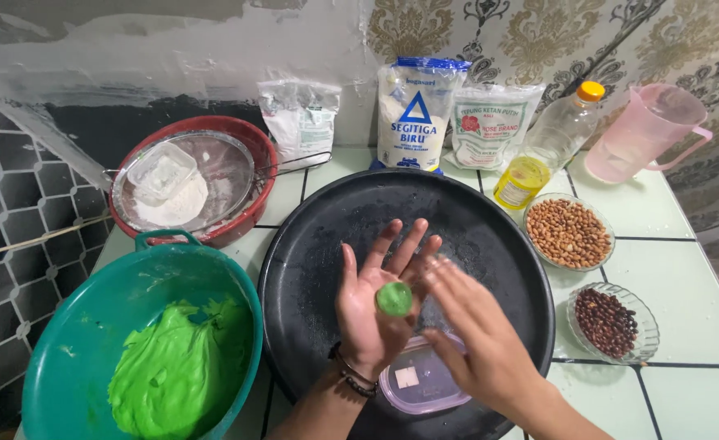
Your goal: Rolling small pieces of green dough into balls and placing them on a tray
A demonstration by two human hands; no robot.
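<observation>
- Head view: our left hand (373, 314) lies palm up with fingers spread wide, cradling a small round green dough ball (394, 299) in the hollow of the palm, so the ball sits steady without being pinched.
- Our right hand (475, 336) is flat and open, fingers together, just at 3 o'clock of the ball and angled across it, as one would hold it to roll dough between two palms; it grips nothing.
- Both hands hover over the big round black metal tray (490, 236), a fit place for finished pieces.
- On the tray at 6 o'clock lies a small clear plastic lidded box (425, 383), partly under our hands.
- At 9 o'clock of the tray a teal plastic basin (74, 326) holds the soft green dough mass (176, 375), close for pinching off.
- At 3 o'clock on the tiled bench (685, 383) stand a glass dish of pale peanuts (569, 232) and a glass dish of dark red beans (608, 322).
- At 11 o'clock a red bowl with a metal sieve of white flour (188, 183).
</observation>
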